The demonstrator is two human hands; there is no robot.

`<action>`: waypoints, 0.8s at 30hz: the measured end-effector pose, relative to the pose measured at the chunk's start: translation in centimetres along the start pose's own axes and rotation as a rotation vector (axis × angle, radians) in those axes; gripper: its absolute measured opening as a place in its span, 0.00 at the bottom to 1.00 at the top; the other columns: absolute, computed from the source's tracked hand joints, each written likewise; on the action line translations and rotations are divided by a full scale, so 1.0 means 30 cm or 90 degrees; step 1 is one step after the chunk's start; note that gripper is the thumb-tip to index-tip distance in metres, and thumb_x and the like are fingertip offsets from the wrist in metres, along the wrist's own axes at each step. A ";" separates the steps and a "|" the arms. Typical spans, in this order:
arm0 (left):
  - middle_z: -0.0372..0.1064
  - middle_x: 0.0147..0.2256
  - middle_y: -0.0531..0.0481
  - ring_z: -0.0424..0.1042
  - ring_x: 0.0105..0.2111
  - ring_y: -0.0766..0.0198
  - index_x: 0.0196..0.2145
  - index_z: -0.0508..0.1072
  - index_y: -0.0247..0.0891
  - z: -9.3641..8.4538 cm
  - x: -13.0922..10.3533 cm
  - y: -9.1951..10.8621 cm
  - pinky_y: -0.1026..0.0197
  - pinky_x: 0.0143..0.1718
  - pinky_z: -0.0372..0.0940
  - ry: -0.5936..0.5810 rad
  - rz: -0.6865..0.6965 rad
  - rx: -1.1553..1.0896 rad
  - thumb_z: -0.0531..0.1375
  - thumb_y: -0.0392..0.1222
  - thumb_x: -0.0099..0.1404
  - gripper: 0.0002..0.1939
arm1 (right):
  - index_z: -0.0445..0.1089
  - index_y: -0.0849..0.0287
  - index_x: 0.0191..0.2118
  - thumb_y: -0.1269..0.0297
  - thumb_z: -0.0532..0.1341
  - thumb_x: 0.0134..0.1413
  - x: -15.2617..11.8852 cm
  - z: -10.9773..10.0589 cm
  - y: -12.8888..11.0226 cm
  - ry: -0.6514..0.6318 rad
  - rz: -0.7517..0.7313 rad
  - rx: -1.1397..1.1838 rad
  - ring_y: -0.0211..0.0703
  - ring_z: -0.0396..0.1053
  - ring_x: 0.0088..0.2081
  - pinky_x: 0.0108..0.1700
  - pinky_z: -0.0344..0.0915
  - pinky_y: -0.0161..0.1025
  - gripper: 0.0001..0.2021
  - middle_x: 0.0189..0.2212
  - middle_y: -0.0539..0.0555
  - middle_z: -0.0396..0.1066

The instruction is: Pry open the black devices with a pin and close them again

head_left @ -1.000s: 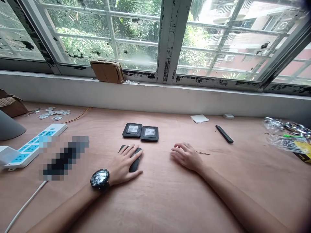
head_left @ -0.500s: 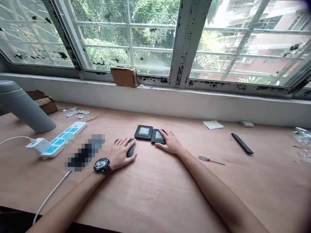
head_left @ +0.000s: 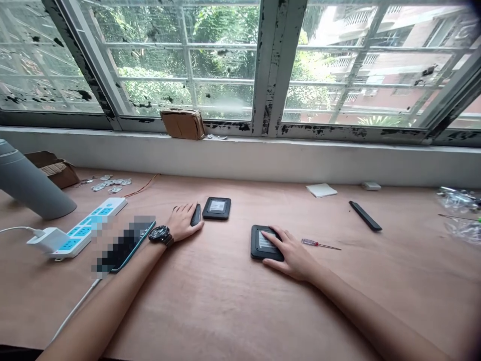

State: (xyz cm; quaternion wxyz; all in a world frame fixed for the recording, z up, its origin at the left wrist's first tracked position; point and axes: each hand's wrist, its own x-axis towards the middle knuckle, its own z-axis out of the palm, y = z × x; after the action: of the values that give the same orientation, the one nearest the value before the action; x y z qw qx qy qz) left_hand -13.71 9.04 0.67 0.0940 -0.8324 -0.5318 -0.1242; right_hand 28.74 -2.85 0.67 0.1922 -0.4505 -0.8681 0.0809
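Two matching black square cases with white printed labels lie on the table. One, the left black case (head_left: 217, 208), lies untouched beside my left hand. My right hand (head_left: 291, 250) spans the other, the right black case (head_left: 259, 243), its fingers over the label and its thumb at the near edge. My left hand (head_left: 183, 220), below a black wristwatch, covers a dark flat object (head_left: 196, 214); most of it is hidden and its kind is unclear. A small screwdriver (head_left: 319, 244) with a clear and red handle lies right of my right hand.
A white power strip (head_left: 90, 225) with a charger and a partly blurred phone (head_left: 131, 250) lie at the left. Behind stand a grey tube (head_left: 37, 185) and a cardboard box (head_left: 56, 170). Toward the right are white paper (head_left: 321, 190), a black bar (head_left: 365, 216) and clear plastic packaging (head_left: 458, 200).
My right hand has slid its black case nearer and to the right, away from the left case. My left hand and the dark object have shifted slightly farther away. The view has turned slightly right.
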 end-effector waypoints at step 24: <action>0.55 0.69 0.47 0.56 0.64 0.41 0.69 0.59 0.53 0.075 0.200 0.144 0.41 0.65 0.49 -0.035 0.144 -0.068 0.54 0.73 0.66 0.40 | 0.56 0.46 0.71 0.43 0.67 0.56 -0.204 -0.078 -0.007 -0.034 0.040 0.028 0.68 0.54 0.68 0.66 0.60 0.62 0.40 0.71 0.60 0.51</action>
State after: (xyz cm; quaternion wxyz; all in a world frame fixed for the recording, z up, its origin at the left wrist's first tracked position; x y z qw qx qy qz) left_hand -7.14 13.06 0.28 0.0484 -0.8942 -0.4291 -0.1184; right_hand 32.72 -8.01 1.29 0.1764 -0.4712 -0.8561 0.1180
